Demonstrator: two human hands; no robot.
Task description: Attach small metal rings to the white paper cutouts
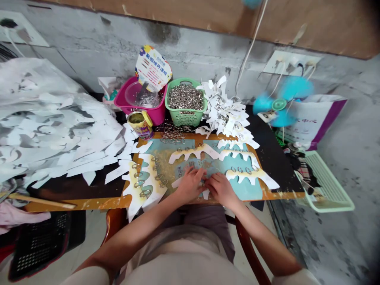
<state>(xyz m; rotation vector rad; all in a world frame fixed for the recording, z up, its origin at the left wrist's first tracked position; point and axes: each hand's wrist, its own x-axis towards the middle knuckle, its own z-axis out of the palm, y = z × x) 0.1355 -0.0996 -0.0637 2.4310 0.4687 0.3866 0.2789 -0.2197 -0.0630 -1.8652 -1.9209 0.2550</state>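
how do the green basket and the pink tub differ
The green basket has latticed sides, while the pink tub looks solid-walled. The green basket is heaped with metal rings; the pink tub holds a clear plastic bowl. Both stand side by side on the dark table.

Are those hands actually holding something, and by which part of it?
The left hand and right hand meet over a white paper strip, seemingly pinching near its end, by a small metal ring. The fingers hide the exact hold, so I cannot be sure.
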